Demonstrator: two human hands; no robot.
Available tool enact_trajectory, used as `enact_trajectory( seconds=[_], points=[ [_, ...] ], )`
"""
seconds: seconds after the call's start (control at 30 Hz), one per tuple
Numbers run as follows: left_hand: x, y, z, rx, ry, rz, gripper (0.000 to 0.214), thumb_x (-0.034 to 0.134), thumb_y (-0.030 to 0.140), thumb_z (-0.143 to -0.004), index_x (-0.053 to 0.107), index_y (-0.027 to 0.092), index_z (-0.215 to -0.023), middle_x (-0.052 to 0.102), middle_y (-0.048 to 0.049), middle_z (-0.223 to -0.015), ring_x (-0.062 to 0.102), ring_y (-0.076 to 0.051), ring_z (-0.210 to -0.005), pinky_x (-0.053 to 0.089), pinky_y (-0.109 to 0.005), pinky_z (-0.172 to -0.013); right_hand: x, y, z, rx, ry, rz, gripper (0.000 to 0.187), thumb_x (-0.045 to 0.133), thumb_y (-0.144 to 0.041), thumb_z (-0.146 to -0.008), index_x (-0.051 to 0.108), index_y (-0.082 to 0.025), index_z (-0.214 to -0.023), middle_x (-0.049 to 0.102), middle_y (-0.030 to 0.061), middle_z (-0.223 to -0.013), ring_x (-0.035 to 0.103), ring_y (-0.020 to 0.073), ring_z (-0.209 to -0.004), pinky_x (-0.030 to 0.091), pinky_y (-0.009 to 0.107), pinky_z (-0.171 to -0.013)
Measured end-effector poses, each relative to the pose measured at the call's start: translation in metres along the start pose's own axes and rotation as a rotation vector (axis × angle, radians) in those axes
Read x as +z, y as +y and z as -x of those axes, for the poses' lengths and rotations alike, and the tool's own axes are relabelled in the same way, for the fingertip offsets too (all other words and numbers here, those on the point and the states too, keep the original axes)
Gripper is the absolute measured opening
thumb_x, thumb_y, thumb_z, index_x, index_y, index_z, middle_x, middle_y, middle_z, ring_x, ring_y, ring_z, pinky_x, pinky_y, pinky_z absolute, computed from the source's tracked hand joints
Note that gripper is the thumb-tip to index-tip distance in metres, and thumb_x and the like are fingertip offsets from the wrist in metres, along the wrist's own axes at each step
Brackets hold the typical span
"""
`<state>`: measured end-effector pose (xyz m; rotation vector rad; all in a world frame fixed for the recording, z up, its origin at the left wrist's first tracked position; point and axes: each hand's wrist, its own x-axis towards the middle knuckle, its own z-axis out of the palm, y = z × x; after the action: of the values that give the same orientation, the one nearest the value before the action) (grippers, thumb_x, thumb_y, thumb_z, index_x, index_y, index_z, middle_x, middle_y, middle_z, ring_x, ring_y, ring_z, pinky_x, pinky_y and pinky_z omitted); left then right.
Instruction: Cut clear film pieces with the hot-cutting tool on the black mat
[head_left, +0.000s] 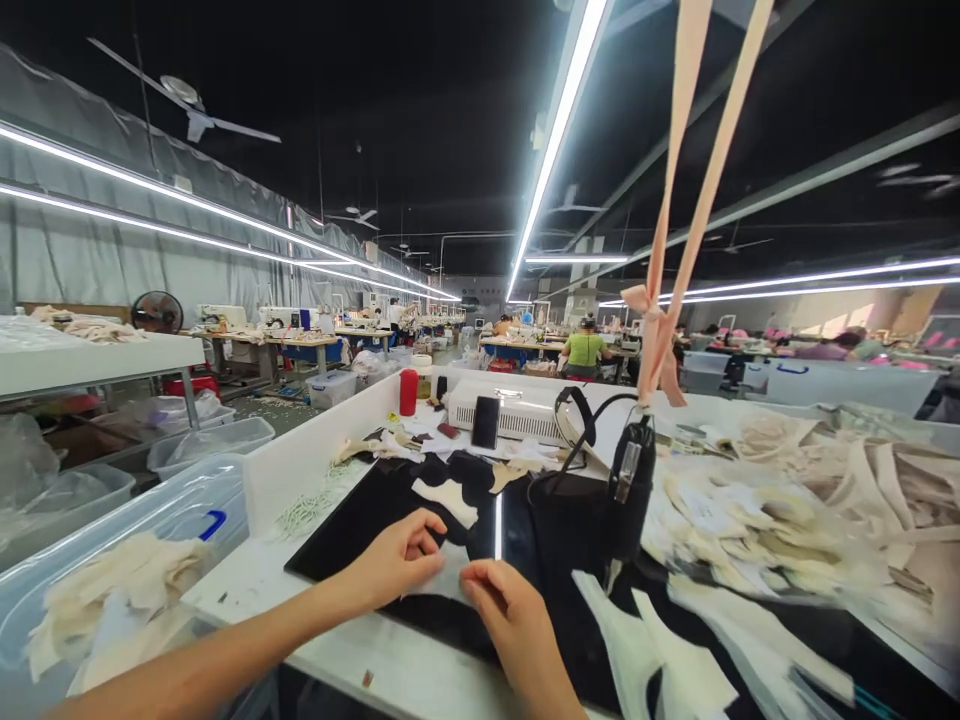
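My left hand (pixel 397 557) and my right hand (pixel 504 607) rest side by side on a black mat (pixel 352 520) at the near edge of a white worktable (pixel 262 580). Between them lies a pale fabric piece (pixel 448 580), and both hands pinch its edges with curled fingers. Another cream fabric piece (pixel 448 498) lies on the mat just beyond. A black hand tool (pixel 628 490) hangs from a pink strap (pixel 679 230) right of my hands, its tip near the mat.
A heap of cream fabric cutouts (pixel 795 510) covers the right of the table. A white machine (pixel 517 410), a phone (pixel 485 422) and a red bottle (pixel 408 392) stand at the back. Clear bins (pixel 127 560) with fabric sit to the left. Other workers sit far off.
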<state>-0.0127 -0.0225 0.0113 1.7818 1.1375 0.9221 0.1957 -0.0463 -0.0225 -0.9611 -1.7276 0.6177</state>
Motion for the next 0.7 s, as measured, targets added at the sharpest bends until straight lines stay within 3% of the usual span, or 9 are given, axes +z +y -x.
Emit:
enact_trajectory(
  seconds=[0.23, 0.47, 0.57, 0.7],
  points=[
    [-0.009, -0.027, -0.024, 0.003, 0.117, 0.029, 0.038, 0.062, 0.038, -0.077, 0.050, 0.021, -0.108, 0.054, 0.0062, -0.076, 0.048, -0.011, -0.055, 0.041, -0.022, -0.048, 0.022, 0.033, -0.029, -0.078, -0.009, 0.120, 0.035, 0.054, -0.050, -0.099, 0.077, -0.027, -0.086, 0.073, 0.0026, -0.080, 0.070, 0.0221, -0.072, 0.054, 0.029, -0.069],
    [-0.037, -0.029, -0.073, 0.112, 0.151, -0.129, 0.024, 0.062, 0.020, -0.089, 0.061, 0.019, -0.113, 0.065, 0.0035, -0.081, 0.062, -0.015, -0.072, 0.051, -0.028, -0.072, 0.040, 0.050, -0.074, -0.076, 0.064, 0.318, 0.033, 0.046, -0.039, -0.104, 0.073, -0.025, -0.092, 0.073, 0.0038, -0.088, 0.072, 0.0210, -0.081, 0.053, 0.027, -0.075],
    [-0.043, -0.030, -0.100, 0.147, 0.110, -0.245, 0.024, 0.065, 0.029, -0.099, 0.063, 0.017, -0.120, 0.070, -0.0038, -0.103, 0.068, -0.020, -0.089, 0.057, -0.037, -0.083, 0.042, 0.057, -0.092, -0.048, 0.097, 0.433, 0.028, 0.047, -0.030, -0.103, 0.072, -0.025, -0.094, 0.074, 0.0044, -0.092, 0.071, 0.0224, -0.086, 0.051, 0.029, -0.078],
    [-0.043, -0.039, -0.131, 0.181, 0.051, -0.396, 0.033, 0.065, 0.036, -0.102, 0.062, 0.017, -0.129, 0.064, -0.0101, -0.129, 0.067, -0.025, -0.107, 0.059, -0.046, -0.090, 0.040, 0.066, -0.110, -0.007, 0.109, 0.609, 0.021, 0.054, -0.024, -0.101, 0.074, -0.024, -0.094, 0.074, 0.0056, -0.089, 0.069, 0.0267, -0.087, 0.047, 0.033, -0.076]
  ],
)
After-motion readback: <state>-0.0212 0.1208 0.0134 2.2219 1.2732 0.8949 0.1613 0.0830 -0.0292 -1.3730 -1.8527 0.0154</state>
